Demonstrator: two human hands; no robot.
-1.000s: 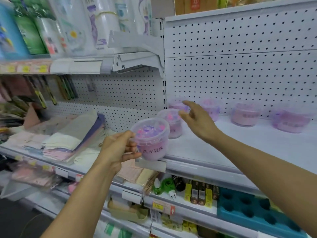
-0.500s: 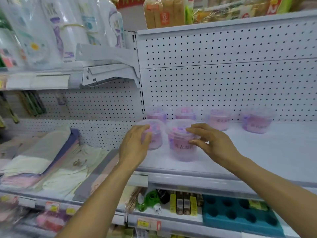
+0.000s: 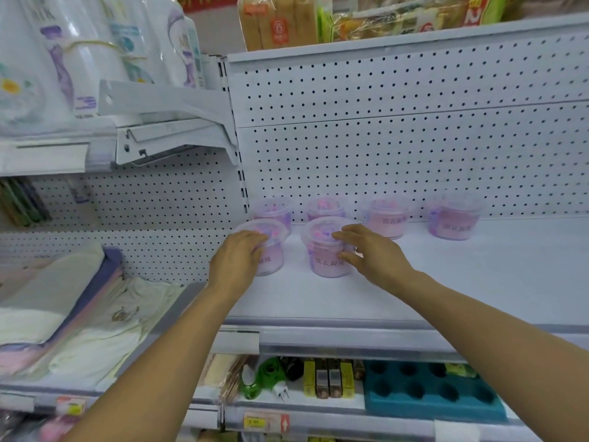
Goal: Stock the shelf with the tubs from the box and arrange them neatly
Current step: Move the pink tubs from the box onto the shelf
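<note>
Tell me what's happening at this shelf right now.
A person is stocking pink tubs on a white shelf. The left hand holds the front left tub, and the right hand holds the front right tub; both tubs stand upright on the shelf. Behind them a back row of four tubs lines the pegboard wall. The box is not in view.

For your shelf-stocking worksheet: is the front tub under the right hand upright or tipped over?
Upright. The front tub stands on its base on the shelf, lid on top, label facing forward; the right hand grips its lid and side.
</note>
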